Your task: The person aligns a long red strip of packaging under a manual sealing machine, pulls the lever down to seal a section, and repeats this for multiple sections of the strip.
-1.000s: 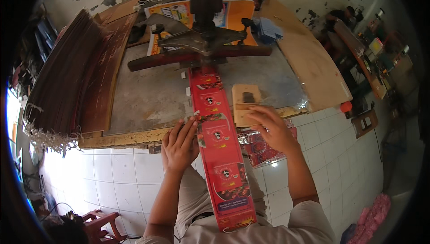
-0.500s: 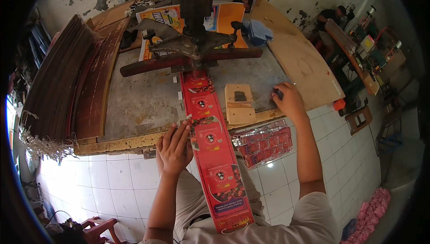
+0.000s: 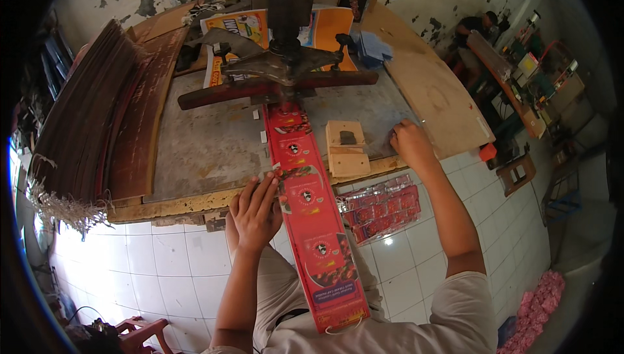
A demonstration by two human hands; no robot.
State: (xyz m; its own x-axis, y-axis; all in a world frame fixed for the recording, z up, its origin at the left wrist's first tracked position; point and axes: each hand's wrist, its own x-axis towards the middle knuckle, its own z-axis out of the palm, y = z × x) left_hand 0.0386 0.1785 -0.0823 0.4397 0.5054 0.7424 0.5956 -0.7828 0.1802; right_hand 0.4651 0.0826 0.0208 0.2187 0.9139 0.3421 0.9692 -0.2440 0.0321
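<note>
A long red printed strip [image 3: 311, 219] runs from under the dark metal press head [image 3: 286, 71], over the table's front edge and down onto my lap. My left hand [image 3: 257, 210] lies along the strip's left edge near the table edge, fingers stretched out and fingertips touching it. Over the grey work surface [image 3: 211, 152], right of the strip, my right hand [image 3: 414, 145] has its fingers curled together. A dark bit shows at those fingertips, too small to name. Between that hand and the strip sits a pale wooden block [image 3: 348, 159] with a dark patch.
Dark sheets [image 3: 84, 120] stand stacked at the left of the table. Clear-wrapped red packs [image 3: 383, 210] are below the front edge. Blue pieces [image 3: 375, 49] lie at the back right, by a brown board [image 3: 429, 88]. Another person [image 3: 474, 26] sits far right.
My right hand has shifted slightly left, its fingers now more curled over the dark thing. The left hand and the strip stay nearly in place; the view has moved a little.
</note>
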